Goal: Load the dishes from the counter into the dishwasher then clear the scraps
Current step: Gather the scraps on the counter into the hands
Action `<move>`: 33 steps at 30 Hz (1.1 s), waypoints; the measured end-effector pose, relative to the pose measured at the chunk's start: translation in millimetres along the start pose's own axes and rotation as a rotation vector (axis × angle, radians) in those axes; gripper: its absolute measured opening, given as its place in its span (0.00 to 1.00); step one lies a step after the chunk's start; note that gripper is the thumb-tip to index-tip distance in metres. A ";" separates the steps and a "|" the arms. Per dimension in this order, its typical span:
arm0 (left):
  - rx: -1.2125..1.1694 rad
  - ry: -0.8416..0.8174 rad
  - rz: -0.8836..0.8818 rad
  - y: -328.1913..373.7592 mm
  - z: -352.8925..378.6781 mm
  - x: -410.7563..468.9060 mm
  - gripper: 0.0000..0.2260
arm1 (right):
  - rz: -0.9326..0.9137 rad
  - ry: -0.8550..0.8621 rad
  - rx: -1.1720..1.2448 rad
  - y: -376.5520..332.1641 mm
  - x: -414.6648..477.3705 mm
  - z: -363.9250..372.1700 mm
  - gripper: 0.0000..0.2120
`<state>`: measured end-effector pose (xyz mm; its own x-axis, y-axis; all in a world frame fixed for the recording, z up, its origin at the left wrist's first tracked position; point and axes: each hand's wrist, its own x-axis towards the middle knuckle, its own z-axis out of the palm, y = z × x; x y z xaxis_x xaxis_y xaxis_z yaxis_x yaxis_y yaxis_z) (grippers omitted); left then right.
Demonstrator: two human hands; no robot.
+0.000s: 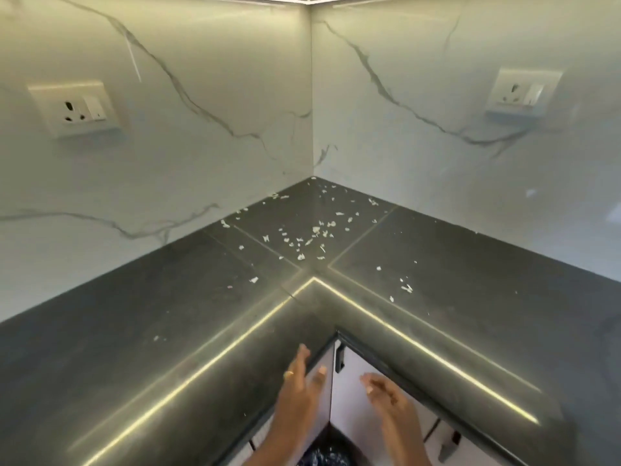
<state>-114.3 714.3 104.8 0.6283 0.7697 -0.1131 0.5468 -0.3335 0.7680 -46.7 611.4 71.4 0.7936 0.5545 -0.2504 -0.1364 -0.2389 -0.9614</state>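
My left hand (299, 381) is flat, its fingers straight and together, and holds nothing. It lies along the front edge of the dark counter (141, 331), just left of the counter's inner corner; motion blur keeps me from telling whether it touches the stone. A ring (288, 374) shows on one finger. My right hand (386, 395) is just below and right of that corner, in front of the white cupboard door (353, 412). Its fingers are loose and slightly bent, with nothing in them.

The scraps (302, 237) are small pale bits scattered over the counter beyond the inner corner, thickest toward the place where the two marbled walls meet. A few lie right of the corner (406, 287) and a few left of it (159, 338).

Straight below the corner, between my forearms, is something dark flecked with pale bits (322, 457); I cannot tell whether it is a bin or a bag.

A socket plate (74, 107) is on the left wall and another socket plate (524, 95) on the right wall, both well above the corner.
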 end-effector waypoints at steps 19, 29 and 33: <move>0.566 0.090 -0.473 -116.3 -135.4 228.6 0.47 | 0.149 0.352 -1.182 -53.7 211.0 4.2 0.52; 0.368 -0.025 -0.218 -36.3 -74.5 342.1 0.37 | -0.036 0.119 -1.208 -87.0 306.2 88.1 0.44; -0.058 0.107 -0.142 -5.0 -90.1 357.5 0.48 | -0.294 -0.373 -0.990 -105.8 331.2 122.2 0.35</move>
<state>57.8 1040.2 117.3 0.4828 0.8614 -0.1578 0.5914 -0.1878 0.7842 158.0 917.8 76.2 0.4655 0.8608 -0.2058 0.6973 -0.4999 -0.5137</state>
